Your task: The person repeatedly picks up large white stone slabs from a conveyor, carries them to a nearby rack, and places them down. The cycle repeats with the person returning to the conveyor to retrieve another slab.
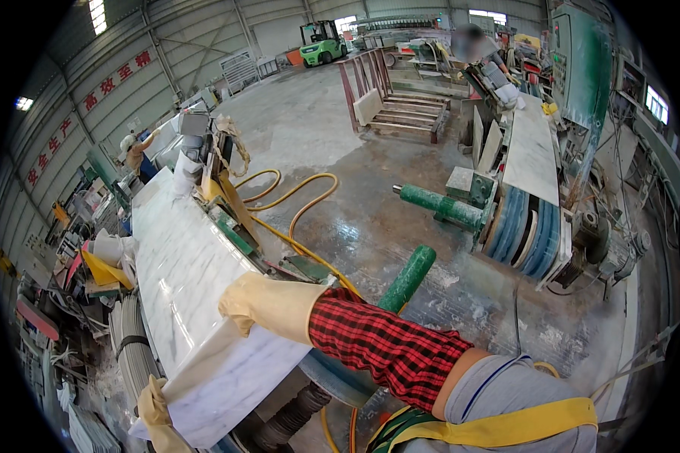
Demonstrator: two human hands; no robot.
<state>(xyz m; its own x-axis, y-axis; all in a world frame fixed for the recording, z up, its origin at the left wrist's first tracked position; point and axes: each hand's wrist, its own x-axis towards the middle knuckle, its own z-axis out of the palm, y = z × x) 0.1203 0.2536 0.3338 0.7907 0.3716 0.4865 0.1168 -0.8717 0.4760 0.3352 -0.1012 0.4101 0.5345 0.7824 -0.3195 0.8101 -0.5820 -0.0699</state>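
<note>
A white marble slab with grey veins lies across the near end of the machine bed, overhanging its front. My right hand, in a cream rubber glove, is closed over its right side, fingers bent down onto the stone. At its left corner, my left hand wears a matching glove and is closed on the edge; part of it runs out of view. Beyond the near slab, more white marble stretches away along the bed. A red-and-black checked sleeve covers my right forearm.
Green rollers and a yellow hose lie right of the bed. A second belt machine with blue belts stands further right. A person works at the far left; another is behind. A green forklift and a rack stand farther off.
</note>
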